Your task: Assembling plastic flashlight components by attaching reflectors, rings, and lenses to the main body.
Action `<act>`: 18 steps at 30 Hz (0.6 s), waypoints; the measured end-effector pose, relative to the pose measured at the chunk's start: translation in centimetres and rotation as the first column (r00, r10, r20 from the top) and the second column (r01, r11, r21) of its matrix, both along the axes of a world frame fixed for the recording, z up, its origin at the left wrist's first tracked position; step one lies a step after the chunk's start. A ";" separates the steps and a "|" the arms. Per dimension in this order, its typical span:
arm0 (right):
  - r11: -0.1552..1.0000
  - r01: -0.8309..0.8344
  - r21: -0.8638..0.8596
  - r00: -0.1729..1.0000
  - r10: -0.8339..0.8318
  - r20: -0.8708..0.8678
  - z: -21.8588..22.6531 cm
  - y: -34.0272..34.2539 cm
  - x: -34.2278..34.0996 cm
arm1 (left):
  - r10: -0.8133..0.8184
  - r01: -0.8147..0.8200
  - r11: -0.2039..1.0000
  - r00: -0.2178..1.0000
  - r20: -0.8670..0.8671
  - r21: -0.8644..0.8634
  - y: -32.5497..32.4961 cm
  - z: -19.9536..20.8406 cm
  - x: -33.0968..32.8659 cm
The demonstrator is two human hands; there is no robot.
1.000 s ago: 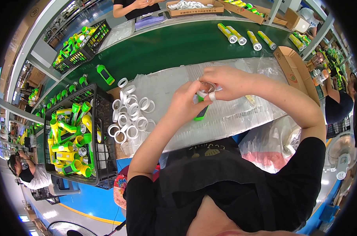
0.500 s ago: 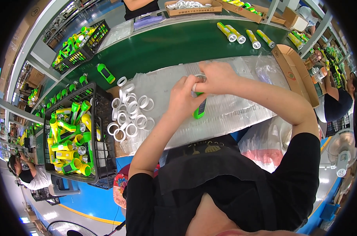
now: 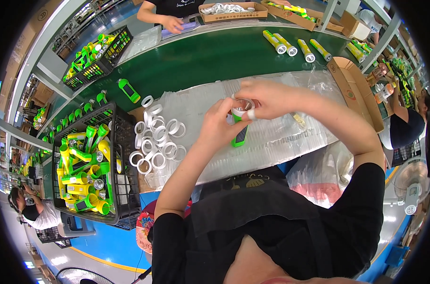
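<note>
Between my two hands is a green flashlight [image 3: 239,137], held over the plastic-covered work surface with its lens end up and a dark panel on its body. My left hand [image 3: 218,122] is closed around the side of its head. The fingers of my right hand [image 3: 268,99] are closed on the opposite side of the head; a white wrap shows on one finger. A pale round rim [image 3: 243,104] shows at the lens end, partly hidden by my fingers. Left of my left hand lies a loose pile of white rings [image 3: 159,135].
A black crate [image 3: 125,189] of green and yellow flashlights stands at the left. Another green flashlight [image 3: 128,90] lies on the green belt [image 3: 196,54]. Several yellow ones [image 3: 305,50] lie at its far right, near an open cardboard box [image 3: 354,92]. Across the belt, a person's hand [image 3: 172,23] reaches in.
My right hand has shifted slightly down and turned, so the flashlight's round lens end now shows between my hands. Across the belt, a person's arm and hand have come forward.
</note>
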State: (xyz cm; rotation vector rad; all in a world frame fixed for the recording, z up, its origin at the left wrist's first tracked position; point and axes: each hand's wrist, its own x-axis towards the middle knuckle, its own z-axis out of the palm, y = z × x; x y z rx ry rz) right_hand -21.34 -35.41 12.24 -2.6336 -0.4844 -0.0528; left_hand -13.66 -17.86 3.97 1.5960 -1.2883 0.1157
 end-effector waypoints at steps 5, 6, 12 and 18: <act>0.894 0.343 -0.288 0.923 -0.378 -0.074 0.2 1.0 0.3 | -0.008 0.009 0.999 1.000 -0.025 0.044 0.0 -0.3 0.7; 0.975 0.206 -0.087 0.978 -0.207 -0.010 -0.7 0.0 0.4 | -0.003 0.004 0.999 1.000 -0.014 0.037 0.0 -0.1 0.4; 0.889 0.402 -0.220 0.915 -0.401 0.053 -0.6 1.0 0.3 | 0.012 -0.012 1.000 0.999 0.034 -0.009 -0.4 -0.2 0.2; 0.962 0.246 -0.120 0.965 -0.255 -0.067 -0.9 0.2 -0.6 | 0.035 -0.035 0.999 0.998 0.046 -0.001 -0.1 0.0 0.0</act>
